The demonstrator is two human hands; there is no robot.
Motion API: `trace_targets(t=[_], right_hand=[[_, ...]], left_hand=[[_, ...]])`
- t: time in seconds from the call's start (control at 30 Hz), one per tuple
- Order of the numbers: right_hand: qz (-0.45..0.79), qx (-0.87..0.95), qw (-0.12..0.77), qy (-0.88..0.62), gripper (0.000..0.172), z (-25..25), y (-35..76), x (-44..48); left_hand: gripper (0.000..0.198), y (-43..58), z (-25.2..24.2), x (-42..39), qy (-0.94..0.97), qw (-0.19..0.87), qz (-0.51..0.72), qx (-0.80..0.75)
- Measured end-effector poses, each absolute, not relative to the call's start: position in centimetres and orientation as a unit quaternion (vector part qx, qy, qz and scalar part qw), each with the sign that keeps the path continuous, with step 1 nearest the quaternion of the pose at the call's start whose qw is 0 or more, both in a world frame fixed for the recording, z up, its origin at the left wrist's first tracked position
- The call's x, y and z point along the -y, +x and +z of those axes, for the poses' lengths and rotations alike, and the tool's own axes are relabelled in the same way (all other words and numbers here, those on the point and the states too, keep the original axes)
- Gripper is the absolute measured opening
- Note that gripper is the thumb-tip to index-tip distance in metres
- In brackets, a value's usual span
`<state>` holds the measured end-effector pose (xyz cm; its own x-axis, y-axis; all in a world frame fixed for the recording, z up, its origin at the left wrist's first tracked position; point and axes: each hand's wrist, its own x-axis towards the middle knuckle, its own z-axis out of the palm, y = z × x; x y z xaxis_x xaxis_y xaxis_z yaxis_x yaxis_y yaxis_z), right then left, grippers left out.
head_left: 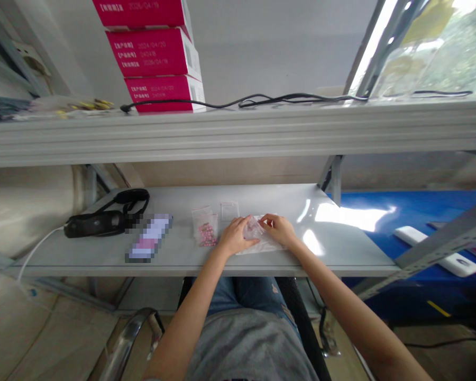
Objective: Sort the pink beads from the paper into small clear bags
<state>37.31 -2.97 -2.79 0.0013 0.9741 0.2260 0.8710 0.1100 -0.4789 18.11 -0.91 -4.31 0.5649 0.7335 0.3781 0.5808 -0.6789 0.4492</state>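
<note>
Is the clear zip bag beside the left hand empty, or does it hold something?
It holds something: pink pieces lie bunched in the lower part of the clear zip bag, and its upper part looks bare.

The person wears a grey T-shirt [248,349], with a dark print just showing at its lower edge, over blue jeans [246,296] with pale, frayed rips. The left forearm [190,312], right forearm [341,301], left hand [235,236] and right hand [280,230] are bare.

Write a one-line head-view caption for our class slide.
Left hand and right hand handle a clear plastic bag on a white shelf, beside a small bag of pink items.
</note>
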Motion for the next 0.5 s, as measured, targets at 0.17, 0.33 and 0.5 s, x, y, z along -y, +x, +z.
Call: trace_targets(t=[0.17,0.33,0.5], right_hand=[[0.138,0.729,0.286,-0.607,0.027,-2.69,37.16,3.00],[0.144,0.719,0.300,-0.610,0.027,-2.69,37.37,2.85],[0.096,0.689,0.244,-0.676,0.028,-3.00,37.66,2.15]], left_hand=[[0.080,18.02,-4.39,0.80,0.869,0.159,0.277,-0.378],[0.083,17.88,-4.32,0.87,0.864,0.173,0.300,-0.365],[0.082,17.73,-4.14,0.98,0.867,0.179,0.307,-0.349]])
